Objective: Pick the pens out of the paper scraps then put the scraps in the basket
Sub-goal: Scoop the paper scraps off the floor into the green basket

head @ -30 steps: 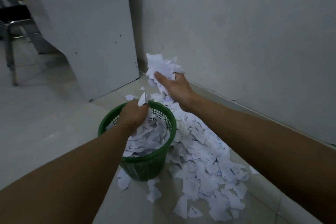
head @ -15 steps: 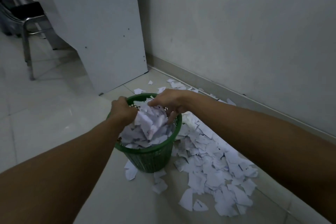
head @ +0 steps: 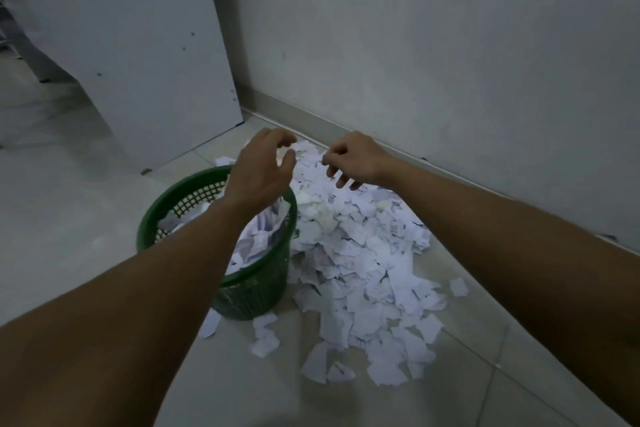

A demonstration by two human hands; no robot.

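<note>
A round green mesh basket stands on the tiled floor, heaped with white paper scraps. A wide pile of torn scraps lies to its right, running along the wall. My left hand hovers above the basket's far rim, fingers loosely curled and holding nothing. My right hand hangs over the far end of the pile, fingers loosely bent downward, nothing in them. No pens show anywhere in view.
A white board leans at the back left, its lower corner near the basket. A grey wall with a skirting runs diagonally behind the pile. A few loose scraps lie in front of the basket.
Both hands dropped their handful of scraps into the basket and have lifted out, moving beyond the rim toward the far end of the pile. The view shifted left.
</note>
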